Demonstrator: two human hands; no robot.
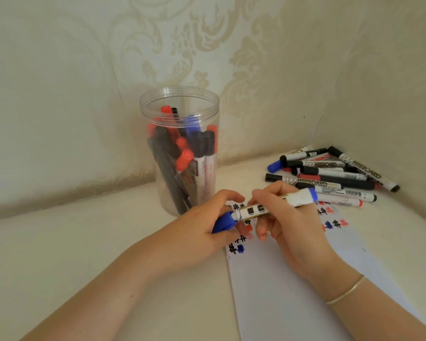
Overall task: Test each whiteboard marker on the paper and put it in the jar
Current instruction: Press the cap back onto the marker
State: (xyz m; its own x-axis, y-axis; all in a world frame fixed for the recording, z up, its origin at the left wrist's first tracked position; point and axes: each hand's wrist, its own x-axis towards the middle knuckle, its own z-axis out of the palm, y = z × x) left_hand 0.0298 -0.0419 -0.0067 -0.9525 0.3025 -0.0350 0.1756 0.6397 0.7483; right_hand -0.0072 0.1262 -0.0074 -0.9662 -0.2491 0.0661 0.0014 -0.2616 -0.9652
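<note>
A: Head view: where's the blue marker (pixel 268 207)?
B: Just right of the jar (pixel 180 148), above the paper (pixel 293 267); right hand (pixel 280 217) pinches its barrel, left hand (pixel 207 225) curls round the cap (pixel 223 223).
A: Handling?
B: Probably light, stiff, smooth; hold mid-barrel.

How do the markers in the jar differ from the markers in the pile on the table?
The markers in the jar stand upright or lean, caps up; the pile of markers lies flat on the table. The jar holds its markers together, while the pile is loose and crossed. Both groups mix black, red and blue caps.
</note>
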